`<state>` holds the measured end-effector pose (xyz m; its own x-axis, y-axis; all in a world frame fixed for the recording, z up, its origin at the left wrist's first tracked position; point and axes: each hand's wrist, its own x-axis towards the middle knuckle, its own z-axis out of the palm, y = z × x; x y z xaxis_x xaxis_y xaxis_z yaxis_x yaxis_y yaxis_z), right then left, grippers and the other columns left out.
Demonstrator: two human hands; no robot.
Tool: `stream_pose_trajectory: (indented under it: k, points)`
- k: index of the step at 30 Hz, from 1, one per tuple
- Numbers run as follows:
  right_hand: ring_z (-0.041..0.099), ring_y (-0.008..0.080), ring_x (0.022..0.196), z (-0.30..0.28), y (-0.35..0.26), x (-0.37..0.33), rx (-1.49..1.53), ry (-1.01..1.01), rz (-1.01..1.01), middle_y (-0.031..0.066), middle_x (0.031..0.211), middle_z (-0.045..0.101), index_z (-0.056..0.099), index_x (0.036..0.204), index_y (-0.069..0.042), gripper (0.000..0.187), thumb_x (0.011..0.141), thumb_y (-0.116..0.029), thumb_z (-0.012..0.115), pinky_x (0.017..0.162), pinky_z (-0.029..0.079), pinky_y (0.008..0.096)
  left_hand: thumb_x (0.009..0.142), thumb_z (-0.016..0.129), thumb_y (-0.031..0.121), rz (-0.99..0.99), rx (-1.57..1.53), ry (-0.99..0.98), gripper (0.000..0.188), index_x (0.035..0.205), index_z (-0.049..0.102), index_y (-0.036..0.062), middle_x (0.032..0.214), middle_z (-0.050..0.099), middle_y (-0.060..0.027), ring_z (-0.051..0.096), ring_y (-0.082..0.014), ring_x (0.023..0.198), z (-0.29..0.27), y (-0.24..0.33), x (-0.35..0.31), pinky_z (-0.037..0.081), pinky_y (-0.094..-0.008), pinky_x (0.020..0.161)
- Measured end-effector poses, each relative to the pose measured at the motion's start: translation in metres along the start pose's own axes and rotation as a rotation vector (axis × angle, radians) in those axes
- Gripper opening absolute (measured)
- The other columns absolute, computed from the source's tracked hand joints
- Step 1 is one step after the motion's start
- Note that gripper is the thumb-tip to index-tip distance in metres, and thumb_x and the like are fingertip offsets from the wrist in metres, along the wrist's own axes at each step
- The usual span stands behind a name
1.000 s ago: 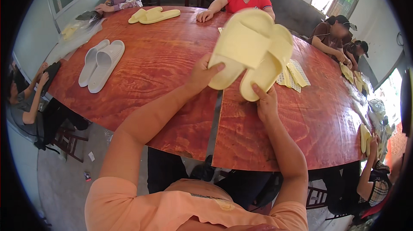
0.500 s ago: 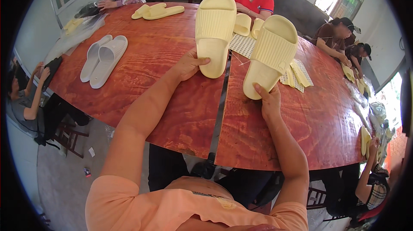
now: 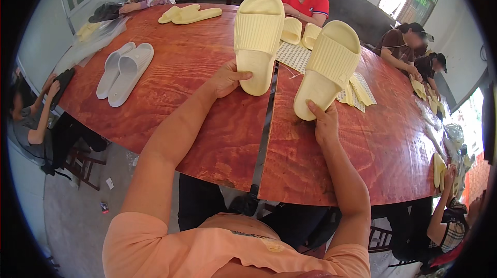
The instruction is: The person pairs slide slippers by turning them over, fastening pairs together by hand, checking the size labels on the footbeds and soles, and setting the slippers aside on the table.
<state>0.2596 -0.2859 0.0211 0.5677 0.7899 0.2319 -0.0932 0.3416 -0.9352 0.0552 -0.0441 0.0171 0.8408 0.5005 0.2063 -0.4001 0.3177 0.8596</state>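
Two pale yellow slide slippers with ribbed straps are held up over the table, soles away from me. My left hand (image 3: 230, 78) grips the heel of the left slipper (image 3: 257, 32), thumb on the footbed and fingers behind. In the same way my right hand (image 3: 325, 120) pinches the heel of the right slipper (image 3: 334, 53), which leans toward the right. Behind them, another pair of yellow slippers (image 3: 291, 30) stands at the far side of the table, partly covered by the right slipper. A printed sticker sheet (image 3: 293, 57) lies just below that pair.
The round reddish wooden table (image 3: 207, 138) has a dark seam (image 3: 262, 148) down its middle. Grey slippers (image 3: 135, 73) lie at left, yellow slippers (image 3: 196, 15) at far left, and sheets with yellow strips (image 3: 357, 91) at right. Several people sit around, one in a red shirt (image 3: 314, 3) opposite.
The right slipper has shifted slightly to the right and tilted a little more. My left hand and its slipper have barely moved. The person opposite has raised their head.
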Motion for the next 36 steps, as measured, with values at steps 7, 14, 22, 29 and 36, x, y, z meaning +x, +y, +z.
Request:
stream_pose_trajectory:
  k: [7,14,22,29,36]
  points:
    - [0.063,0.0160,0.107,0.000,0.000,0.000,-0.002,-0.007,-0.007,0.0075,0.118,0.065,0.056,0.125,-0.002,0.042,0.085,-0.001,0.071,0.094,0.050,0.0308,0.084,0.069,-0.003,-0.006,0.028,0.013,0.050,0.131,0.054,0.0041,0.126,0.063,-0.0075,0.059,-0.0203,0.118,0.003,0.000,0.000,0.046,-0.0389,0.104]
    - [0.063,0.0160,0.104,0.005,-0.001,-0.002,-0.075,-0.020,-0.022,0.0081,0.115,0.066,0.058,0.123,-0.002,0.040,0.085,-0.003,0.072,0.093,0.050,0.0304,0.082,0.071,-0.004,-0.001,0.072,-0.007,0.052,0.130,0.055,0.0034,0.125,0.063,-0.0076,0.059,-0.0202,0.117,0.000,0.003,-0.003,0.046,-0.0383,0.103]
    - [0.063,0.0136,0.101,0.002,0.002,-0.004,-0.327,-0.146,-0.135,0.0071,0.113,0.068,0.058,0.121,-0.001,0.038,0.085,-0.001,0.070,0.090,0.050,0.0288,0.087,0.071,0.007,-0.092,0.297,-0.047,0.044,0.129,0.058,0.0051,0.124,0.064,-0.0095,0.062,-0.0182,0.110,0.003,0.012,-0.012,0.051,-0.0363,0.096]
    - [0.063,0.0121,0.100,0.010,-0.002,-0.013,-0.596,-0.170,-0.259,0.0029,0.105,0.070,0.066,0.110,-0.003,0.031,0.079,0.002,0.072,0.087,0.050,0.0289,0.086,0.072,0.026,-0.101,-0.028,-0.371,0.044,0.122,0.063,0.0023,0.121,0.065,-0.0136,0.063,-0.0212,0.109,-0.006,0.001,-0.011,0.052,-0.0378,0.093]
    - [0.063,0.0285,0.102,0.022,-0.013,-0.020,-0.960,-0.315,-0.659,0.0077,0.105,0.069,0.068,0.104,-0.008,0.036,0.069,-0.002,0.074,0.089,0.051,0.0380,0.083,0.075,0.028,-0.030,0.045,-0.488,0.042,0.113,0.067,0.0004,0.119,0.065,-0.0159,0.063,-0.0227,0.110,0.016,0.002,-0.010,0.049,-0.0328,0.099]
